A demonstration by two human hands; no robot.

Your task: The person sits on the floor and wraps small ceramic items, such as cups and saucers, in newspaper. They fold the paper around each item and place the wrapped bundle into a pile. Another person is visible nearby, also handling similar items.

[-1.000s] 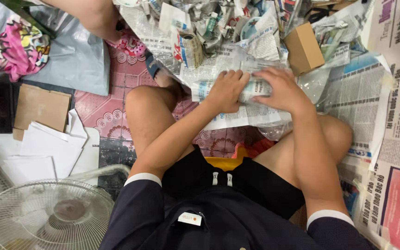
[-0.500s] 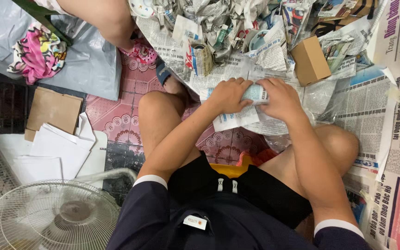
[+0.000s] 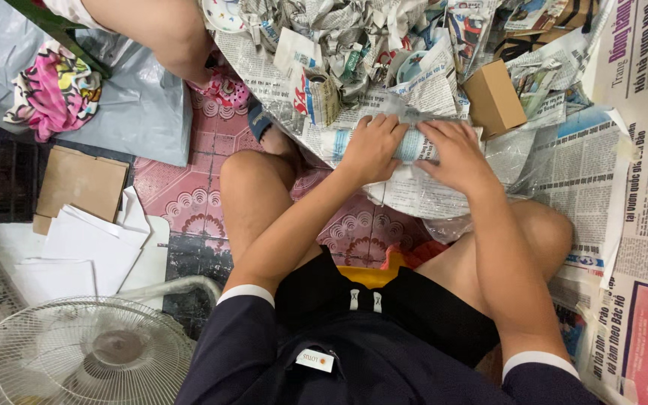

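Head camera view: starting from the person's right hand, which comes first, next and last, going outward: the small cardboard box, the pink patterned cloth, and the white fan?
From the right hand, which rests on a newspaper-wrapped bundle:
1. Small cardboard box, just above and to the right of the hand.
2. White fan, far off at the bottom left corner.
3. Pink patterned cloth, at the upper left on grey plastic; farthest, though not by much.

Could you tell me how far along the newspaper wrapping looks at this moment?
Done: a pile of crumpled newspaper bundles lies ahead of the knees. In hand: the left hand and right hand both press a newspaper-wrapped roll on a spread sheet. Left: its wrap looks unfinished; flat newspapers lie unused at the right.
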